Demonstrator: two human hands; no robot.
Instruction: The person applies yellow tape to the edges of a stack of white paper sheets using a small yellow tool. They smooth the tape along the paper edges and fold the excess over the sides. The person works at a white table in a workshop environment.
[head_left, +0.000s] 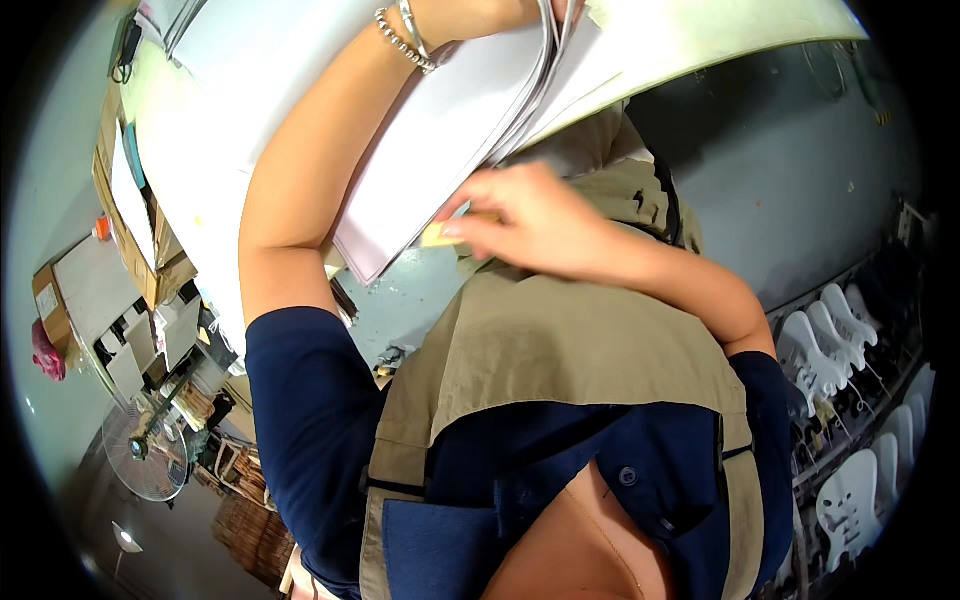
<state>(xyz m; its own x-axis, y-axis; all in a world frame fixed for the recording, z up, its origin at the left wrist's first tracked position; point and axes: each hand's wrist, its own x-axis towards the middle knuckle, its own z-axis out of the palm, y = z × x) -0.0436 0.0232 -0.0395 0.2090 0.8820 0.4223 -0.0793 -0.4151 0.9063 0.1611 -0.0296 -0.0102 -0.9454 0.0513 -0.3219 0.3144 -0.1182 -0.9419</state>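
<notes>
A large flat white piece (440, 130) lies aslant over the edge of a pale table, its corner jutting past the edge. Thin grey-white layers show along its right side; its kind is unclear. My left hand (490, 15), bracelets at the wrist, is at the top of the view, partly cut off. Its fingers appear closed round the layered edge. Lower down, my right hand (530, 215) pinches a small yellow piece (437, 235) beside the white piece's right edge. A little blur covers these fingers, and whether the yellow piece touches the edge cannot be made out.
The pale table (720, 40) ends in a curved edge before my apron (580, 330). White guitar-body shapes (850, 500) stand on racks at right. Cardboard boxes (140, 220) and a standing fan (145, 450) are at left. Grey floor (790, 190) shows beyond the table.
</notes>
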